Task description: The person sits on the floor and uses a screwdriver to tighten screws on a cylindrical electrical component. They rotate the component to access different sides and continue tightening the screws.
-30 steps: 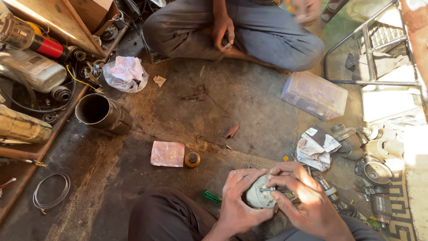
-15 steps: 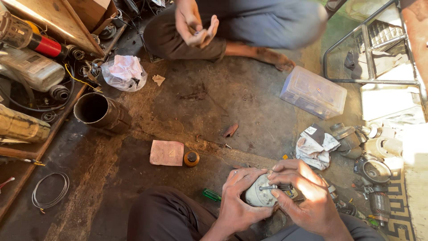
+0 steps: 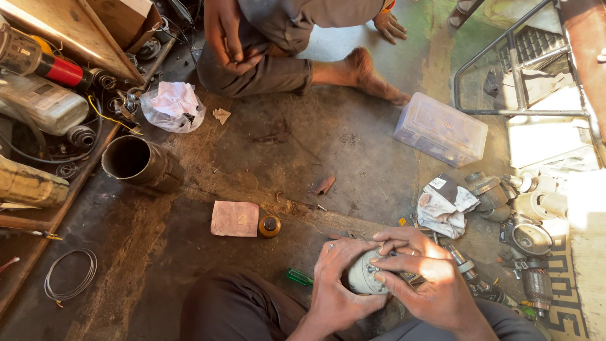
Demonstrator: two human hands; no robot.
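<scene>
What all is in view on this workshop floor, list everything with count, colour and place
round metal part: one, grey, held in both hands
screwdriver handle: one, green, floor by the knee
small jar: one, orange-brown, beside pink sheet
metal cylinder: one, dark, left
plastic box: one, clear, right
crumpled bag: one, clear with pink, upper left
wire coil: one, grey, lower left
motor parts: several, grey, right
other person: seated, top
left hand: under the part
right hand: over the part
</scene>
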